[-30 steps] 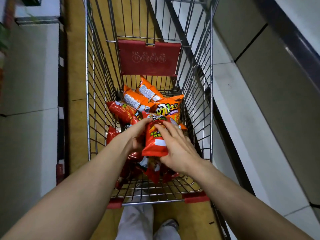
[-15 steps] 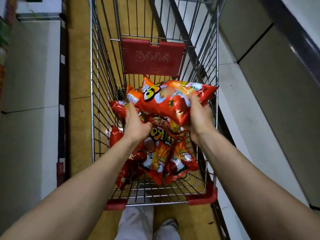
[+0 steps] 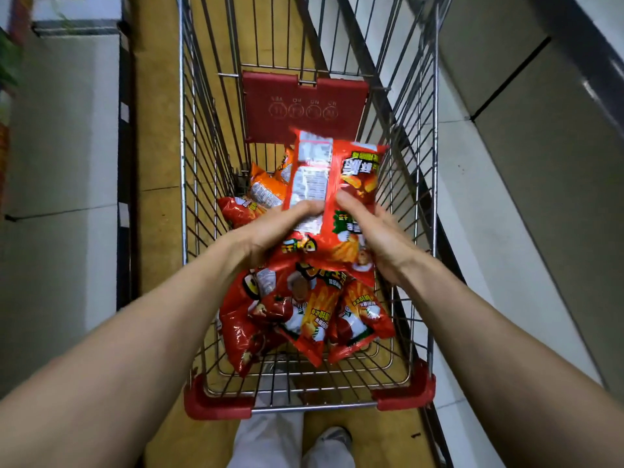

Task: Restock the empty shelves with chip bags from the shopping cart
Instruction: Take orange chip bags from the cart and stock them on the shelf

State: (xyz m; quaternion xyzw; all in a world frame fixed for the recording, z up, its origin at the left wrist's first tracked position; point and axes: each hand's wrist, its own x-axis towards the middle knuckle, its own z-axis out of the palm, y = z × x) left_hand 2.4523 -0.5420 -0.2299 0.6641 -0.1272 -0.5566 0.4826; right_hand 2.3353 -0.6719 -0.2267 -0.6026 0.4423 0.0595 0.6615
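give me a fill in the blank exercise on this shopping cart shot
The left hand and right hand hold chip bags above the shopping cart, whose flap is coloured ____.
The held bag showing its white printed panel is nearer the ____ hand.
The loose bags at the cart's far end are ____, not red.
Missing words: red; left; orange.

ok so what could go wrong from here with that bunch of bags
1. The left hand and right hand grip the held chip bags only toward their near ends; one could slide out of the loose stack and drop.
2. Squeezing harder to prevent that may crush the chips.
3. The cart's wire side is close on the right; a bag corner could snag there during lifting.
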